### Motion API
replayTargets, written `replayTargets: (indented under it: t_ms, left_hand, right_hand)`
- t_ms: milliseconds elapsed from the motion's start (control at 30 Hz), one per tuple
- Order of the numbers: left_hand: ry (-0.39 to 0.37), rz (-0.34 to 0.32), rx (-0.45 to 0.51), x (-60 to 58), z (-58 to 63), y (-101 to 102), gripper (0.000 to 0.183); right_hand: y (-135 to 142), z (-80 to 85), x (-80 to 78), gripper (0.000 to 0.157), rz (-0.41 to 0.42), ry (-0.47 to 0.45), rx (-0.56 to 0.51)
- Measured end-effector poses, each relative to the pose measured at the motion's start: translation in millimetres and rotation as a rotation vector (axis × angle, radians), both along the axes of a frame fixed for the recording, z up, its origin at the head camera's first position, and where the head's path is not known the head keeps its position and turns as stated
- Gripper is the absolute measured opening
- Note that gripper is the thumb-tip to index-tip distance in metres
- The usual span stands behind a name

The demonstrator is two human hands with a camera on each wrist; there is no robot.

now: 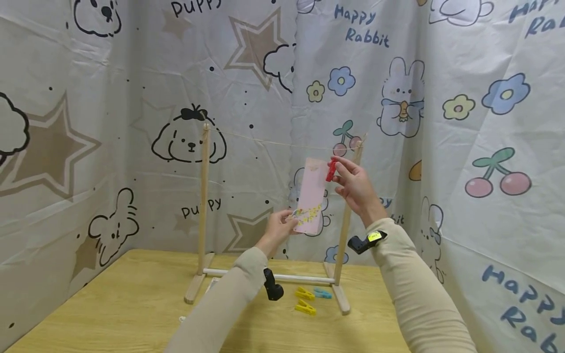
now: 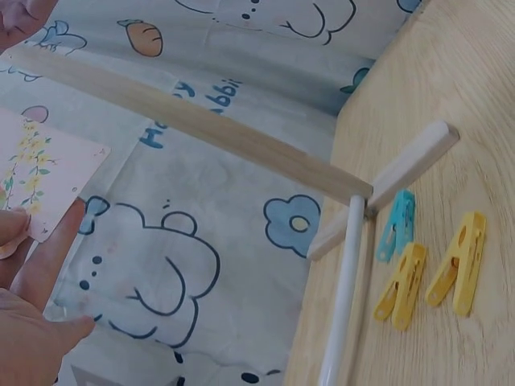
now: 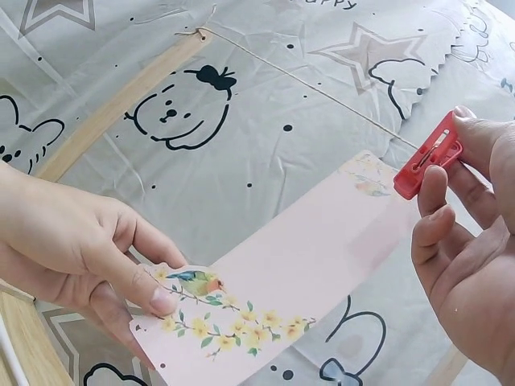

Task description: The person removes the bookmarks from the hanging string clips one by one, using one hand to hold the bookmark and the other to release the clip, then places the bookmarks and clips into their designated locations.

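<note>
A pink card [image 1: 311, 189] printed with yellow blossoms and a bird stands upright below the string [image 1: 282, 143]. My left hand [image 1: 279, 226] pinches its lower left edge, thumb on the printed face, as the right wrist view shows. A red clothespin [image 3: 428, 157] is pinched between thumb and fingers of my right hand [image 1: 355, 186]. It is beside the card's upper right corner, and in the right wrist view its end overlaps the string's line. The string runs between the tops of two wooden posts [image 1: 204, 196].
A white rod [image 1: 273, 277] joins the posts low down, above wooden feet [image 1: 341, 298] on the table [image 1: 145, 294]. Two yellow clothespins [image 2: 457, 264] and a blue clothespin [image 2: 397, 225] lie near the right foot. A printed curtain [image 1: 167, 73] hangs behind and at both sides.
</note>
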State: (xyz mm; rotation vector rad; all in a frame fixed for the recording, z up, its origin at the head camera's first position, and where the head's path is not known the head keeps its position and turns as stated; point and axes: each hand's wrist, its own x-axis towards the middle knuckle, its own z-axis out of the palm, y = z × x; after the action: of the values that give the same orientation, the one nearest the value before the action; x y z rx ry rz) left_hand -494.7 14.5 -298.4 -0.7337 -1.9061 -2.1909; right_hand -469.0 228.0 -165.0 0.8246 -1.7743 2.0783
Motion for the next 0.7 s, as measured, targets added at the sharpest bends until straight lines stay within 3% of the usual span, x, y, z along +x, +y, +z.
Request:
replayTargets:
  t_ms: [267, 700]
  left_hand:
    - [0.004, 0.024, 0.003, -3.9, -5.5, -2.9, 0.028]
    - [0.014, 0.016, 0.031, 0.7, -11.3, -4.3, 0.031]
  right_hand:
    - [3.9, -6.5, 1.5, 0.039, -0.004, -0.005, -0.011]
    - [7.1, -15.1, 2.7, 0.04, -0.031, -0.034, -0.002]
